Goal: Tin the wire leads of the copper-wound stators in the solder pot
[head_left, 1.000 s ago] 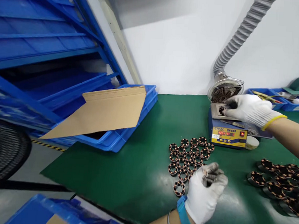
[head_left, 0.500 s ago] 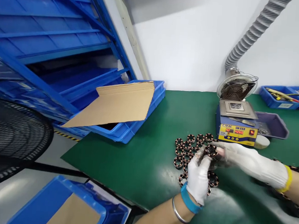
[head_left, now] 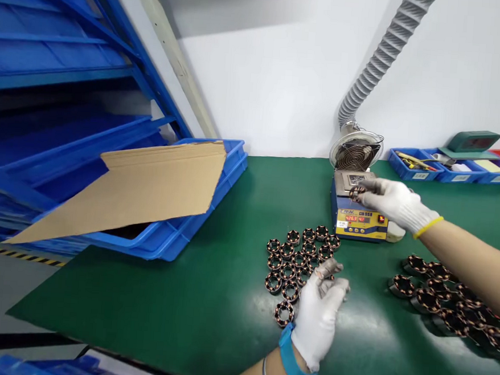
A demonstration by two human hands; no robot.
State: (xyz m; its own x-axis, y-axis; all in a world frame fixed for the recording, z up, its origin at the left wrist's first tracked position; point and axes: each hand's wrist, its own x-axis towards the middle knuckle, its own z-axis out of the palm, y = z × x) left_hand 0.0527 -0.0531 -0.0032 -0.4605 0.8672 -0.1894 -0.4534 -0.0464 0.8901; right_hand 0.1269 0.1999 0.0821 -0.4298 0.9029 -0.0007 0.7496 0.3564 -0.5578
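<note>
My right hand (head_left: 397, 202), in a white glove with a yellow cuff, pinches a black ring with copper windings (head_left: 356, 193) at the top of the blue and yellow heated unit (head_left: 361, 225). The unit has red digits and a metal top. My left hand (head_left: 319, 309), also gloved, hovers over the green table (head_left: 224, 317) with fingers apart and nothing in them. Beside its fingertips stands a group of similar rings (head_left: 287, 271). Several more rings (head_left: 428, 301) form a group below my right forearm.
A blue crate (head_left: 178, 237) with a cardboard sheet (head_left: 164, 184) stands at the left, beside blue shelving (head_left: 41, 53). Over the unit hangs a round metal hood (head_left: 356, 152) on a grey hose (head_left: 383, 54). Small blue bins (head_left: 420, 175) line the back right.
My hands have separated. The ring has gone with my right hand up to the heated unit, and my left hand has let go and opened. The view has shifted right.
</note>
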